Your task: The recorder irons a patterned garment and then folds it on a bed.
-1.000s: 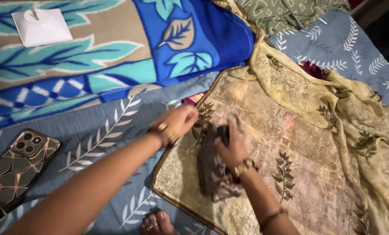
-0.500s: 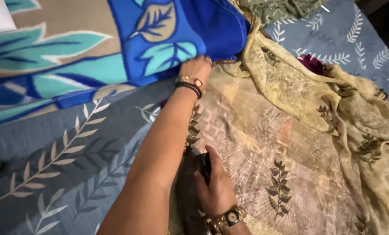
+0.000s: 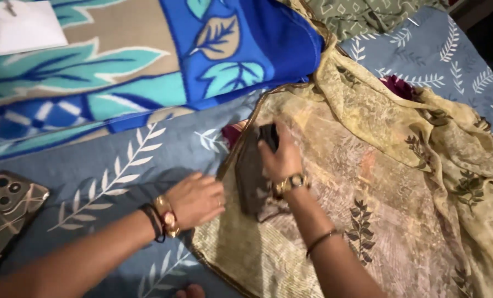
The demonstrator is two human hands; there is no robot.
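At the far left edge a phone in a patterned case lies on the blue leaf-print sheet, and a white square object sits on the blue and teal blanket in the upper left. The left hand lies palm down, fingers together, on the sheet at the gold-trimmed edge of the yellow-beige fabric; half a second ago it was stretched up to the blanket's edge. Just right of it, at the middle of the frame, the right hand grips the handle of a dark iron, fingers wrapped round it. The iron's long axis runs from lower left to upper right, its front toward the top of the frame. It rests on the fabric close to the trimmed left edge, and it sits higher in the frame than a moment ago. To its right the fabric lies flat and open across the middle, then bunches into folds toward the right edge and upper right, where a green patterned cloth lies.
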